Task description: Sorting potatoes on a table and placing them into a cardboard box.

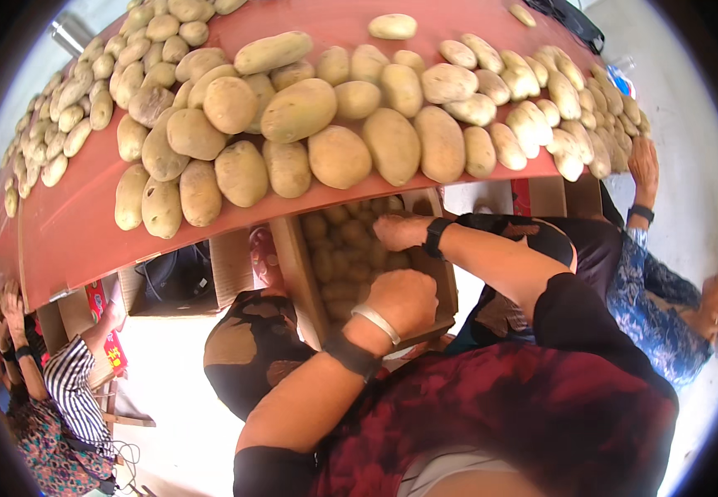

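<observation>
An open cardboard box (288, 267) with many potatoes (337, 251) in it stands below the edge of a red table (85, 248), between my knees. My left hand (402, 304), with a light bangle and a dark wristband, is over the near part of the box, its fingers curled. My right hand (401, 231), wearing a dark watch or band, reaches into the far right part of the box. The backs of both hands hide what is in the fingers. On the table, a long pile of potatoes (300, 112) reaches close to the front edge.
More potatoes (73, 99) lie at the table's left. A cardboard box (228, 267) holding a dark bag (178, 279) stands left of my knee. A co-worker's hand (643, 161) is by the potatoes at right; others' hands (12, 304) are at far left. A metal container (71, 34) stands upper left.
</observation>
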`<state>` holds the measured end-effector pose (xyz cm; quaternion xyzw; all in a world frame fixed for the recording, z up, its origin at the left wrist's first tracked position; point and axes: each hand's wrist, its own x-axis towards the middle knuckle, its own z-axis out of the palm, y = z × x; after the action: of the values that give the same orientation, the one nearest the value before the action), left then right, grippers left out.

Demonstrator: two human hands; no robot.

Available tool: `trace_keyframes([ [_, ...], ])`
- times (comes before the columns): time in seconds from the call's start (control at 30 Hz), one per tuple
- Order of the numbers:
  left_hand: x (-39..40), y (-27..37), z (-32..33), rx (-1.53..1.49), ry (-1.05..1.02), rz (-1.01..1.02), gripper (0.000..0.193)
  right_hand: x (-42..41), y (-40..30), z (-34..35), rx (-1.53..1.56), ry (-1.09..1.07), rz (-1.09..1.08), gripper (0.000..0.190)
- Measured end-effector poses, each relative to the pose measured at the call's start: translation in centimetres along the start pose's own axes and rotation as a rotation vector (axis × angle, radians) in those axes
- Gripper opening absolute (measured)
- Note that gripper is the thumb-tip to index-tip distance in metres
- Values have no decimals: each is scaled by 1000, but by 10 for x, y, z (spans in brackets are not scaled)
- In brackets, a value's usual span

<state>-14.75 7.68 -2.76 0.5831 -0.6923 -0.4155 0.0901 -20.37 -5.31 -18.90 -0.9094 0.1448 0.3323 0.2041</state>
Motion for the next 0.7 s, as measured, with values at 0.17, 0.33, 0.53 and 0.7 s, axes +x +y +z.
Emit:
trace_keyframes([
  [0.17,-10,-13,1,132,48,-143,15,64,-1,-4,396,151,370,28],
  [0.33,-23,-30,-3,103,95,-157,19,123,5,-6,215,230,270,35],
  [0.53,-26,-32,-9,106,76,-147,13,182,6,28,174,210,294,37],
  [0.7,-26,-34,-11,151,88,-167,13,177,8,40,217,226,284,39],
])
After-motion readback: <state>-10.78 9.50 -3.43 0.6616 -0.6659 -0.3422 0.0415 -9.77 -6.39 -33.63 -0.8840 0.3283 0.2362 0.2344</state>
